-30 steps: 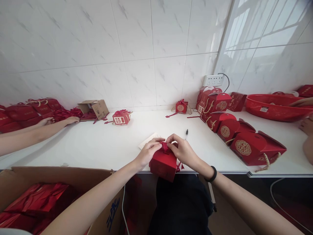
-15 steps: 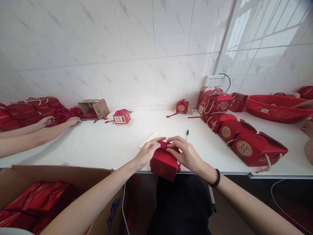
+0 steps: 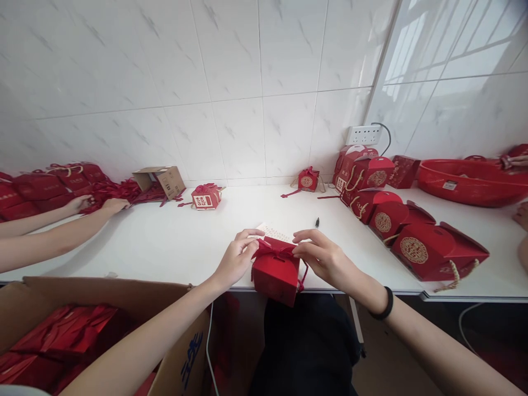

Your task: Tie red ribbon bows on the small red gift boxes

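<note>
A red gift box sits at the table's front edge, partly overhanging it. Across its top lies a dark red ribbon tied in a bow. My left hand pinches the bow's left loop between thumb and fingers. On the other side, my right hand grips the right loop, with a black band on that wrist. A dark red cord hangs at the box's right side. Behind the box, a printed paper is partly covered.
Red boxes with rope handles line the right side, near a red basin. A carton of red boxes stands at lower left. Another person's hands touch a ribbon pile. A pen lies behind my right hand.
My hands have moved apart from the middle of the box top, drawing the ribbon into a wide bow. The other person's hand at left has shifted slightly left.
</note>
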Demonstrator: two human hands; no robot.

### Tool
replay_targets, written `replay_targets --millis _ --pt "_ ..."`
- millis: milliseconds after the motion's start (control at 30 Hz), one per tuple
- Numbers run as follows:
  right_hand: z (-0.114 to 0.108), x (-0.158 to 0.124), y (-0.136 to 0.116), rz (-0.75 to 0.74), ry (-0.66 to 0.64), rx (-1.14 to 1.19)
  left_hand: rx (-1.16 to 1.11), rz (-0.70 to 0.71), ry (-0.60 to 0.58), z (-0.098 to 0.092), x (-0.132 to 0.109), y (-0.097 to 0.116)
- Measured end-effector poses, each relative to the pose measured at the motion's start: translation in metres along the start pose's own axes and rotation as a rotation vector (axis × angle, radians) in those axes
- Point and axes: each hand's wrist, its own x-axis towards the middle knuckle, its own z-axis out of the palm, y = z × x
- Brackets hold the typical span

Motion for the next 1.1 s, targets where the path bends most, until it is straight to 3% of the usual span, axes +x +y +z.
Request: replay_targets --millis 200,500,567,700,800,900,1100 --pt "-0.009 -0.009 -0.003 -0.038 -0.088 -0.126 0.131 0.12 0.118 0.007 -0.02 0.006" --pt "-0.012 -0.008 -0.013 -0.032 -0.128 0.042 0.301 0.315 0.006 0.013 -0.032 0.009" --pt "-0.013 -0.001 -0.014 0.019 -0.112 0.141 0.331 0.346 0.02 0.013 -0.032 0.006" --pt "-0.008 0.027 -0.009 0.273 -0.071 0.198 0.402 0.457 0.046 0.013 -0.031 -0.001" --pt "0.004 0.052 -0.004 0.327 -0.2 0.106 0.433 0.509 0.07 0.013 -0.031 -0.004" --pt "0.013 0.069 -0.001 0.338 -0.343 0.168 0.435 0.503 0.084 0.014 -0.031 -0.005" --pt "0.015 0.078 0.003 0.402 -0.517 0.259 0.403 0.476 0.075 0.015 -0.03 -0.003"
